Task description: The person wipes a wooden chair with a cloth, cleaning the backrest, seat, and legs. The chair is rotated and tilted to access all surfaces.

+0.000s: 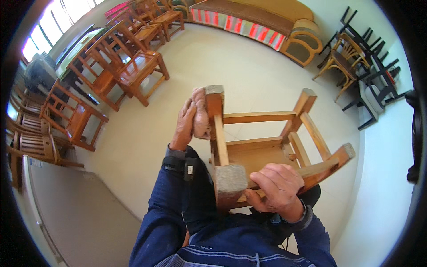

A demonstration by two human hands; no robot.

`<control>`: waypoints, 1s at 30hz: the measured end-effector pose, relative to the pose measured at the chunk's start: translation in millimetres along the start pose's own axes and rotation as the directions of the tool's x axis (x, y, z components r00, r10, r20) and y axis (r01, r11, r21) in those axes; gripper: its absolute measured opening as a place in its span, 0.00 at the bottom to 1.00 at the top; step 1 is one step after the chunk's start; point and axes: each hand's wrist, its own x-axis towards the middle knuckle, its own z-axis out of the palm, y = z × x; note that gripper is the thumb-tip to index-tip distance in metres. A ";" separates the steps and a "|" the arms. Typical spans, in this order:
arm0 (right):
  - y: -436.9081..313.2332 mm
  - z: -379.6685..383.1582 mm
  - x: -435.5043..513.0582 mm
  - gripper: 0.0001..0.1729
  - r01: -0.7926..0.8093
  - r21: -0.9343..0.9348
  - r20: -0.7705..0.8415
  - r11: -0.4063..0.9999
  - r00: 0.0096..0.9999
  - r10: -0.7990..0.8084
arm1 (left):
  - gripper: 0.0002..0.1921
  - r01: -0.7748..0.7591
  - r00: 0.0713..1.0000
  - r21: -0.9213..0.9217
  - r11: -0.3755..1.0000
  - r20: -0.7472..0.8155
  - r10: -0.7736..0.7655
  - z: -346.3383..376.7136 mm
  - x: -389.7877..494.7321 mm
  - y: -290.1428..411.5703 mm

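Note:
An upturned wooden chair lies across the person's lap, its leg ends pointing up and away, with rails joining the legs. My left hand presses a folded pinkish cloth against the outer side of the far-left leg. My right hand is closed around a rail of the chair, beside the near leg with a worn grey end. The underside of the seat shows between the rails.
Several wooden chairs stand at the left near a table. A grey panel-like surface is at the lower left. A long sofa is at the back, and stacked black chairs and a rattan-style armchair line the right wall.

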 end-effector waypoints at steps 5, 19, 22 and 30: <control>6.7 5.1 -15.8 0.20 0.040 -0.014 0.015 0.999 0.999 -0.040 | 0.35 0.335 0.933 -0.257 0.907 -0.046 -0.358 -20.5 -17.3 -35.2; 48.8 -35.0 -34.2 0.49 -0.592 0.120 -0.171 0.797 0.778 0.604 | 0.51 0.238 0.970 -0.361 0.902 0.145 -0.197 -1.8 -158.0 -12.8; 3.5 -51.7 -46.1 0.52 -0.686 0.565 0.020 0.459 0.567 0.823 | 0.51 0.310 0.950 -0.425 0.850 0.096 -0.298 9.4 -178.9 -20.2; -47.3 -84.5 -79.7 0.46 -0.608 0.779 -0.024 0.151 0.212 0.977 | 0.33 0.464 0.884 -0.268 0.844 0.086 -0.459 51.8 -192.0 -23.8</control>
